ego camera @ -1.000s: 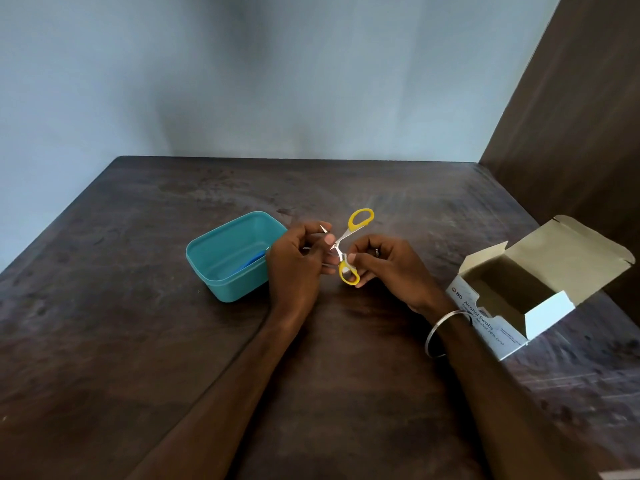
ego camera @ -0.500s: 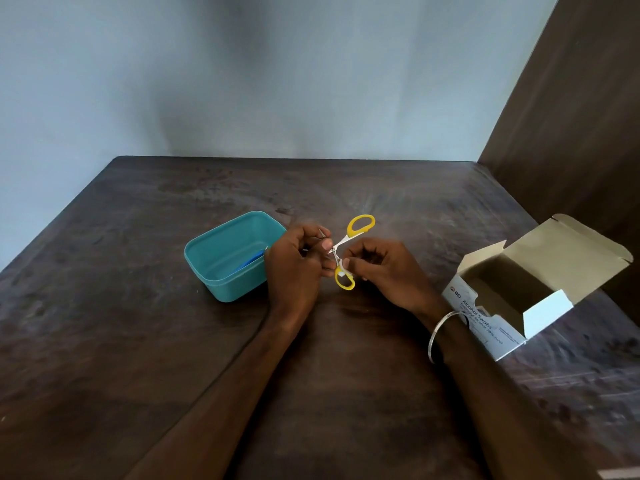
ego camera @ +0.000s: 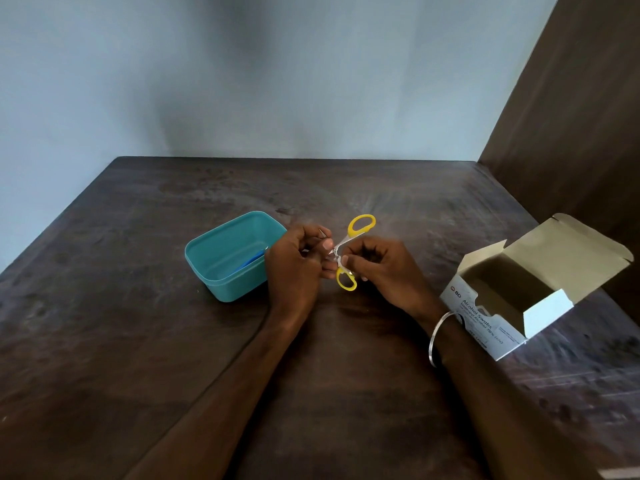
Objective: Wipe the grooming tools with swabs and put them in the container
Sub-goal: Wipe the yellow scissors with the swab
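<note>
Small scissors [ego camera: 360,226] with yellow handles and spread blades are held above the middle of the table. My left hand [ego camera: 294,268] grips the blade end, and one blade tip pokes out above its fingers. My right hand [ego camera: 384,268] pinches a small white swab [ego camera: 343,260] against the metal near the pivot, between the two yellow loops. A teal plastic container [ego camera: 221,268] stands just left of my left hand, with a blue tool [ego camera: 247,266] lying inside it.
An open cardboard box of alcohol swabs [ego camera: 519,299] stands at the right of the dark wooden table [ego camera: 138,341], its lid flaps up. A dark wooden panel [ego camera: 571,116] rises at the right, and a pale wall stands behind the table.
The scissors have tilted slightly and both hands have shifted a little against the blades, the right fingers sliding the swab along the metal near the pivot. Container and box have not moved.
</note>
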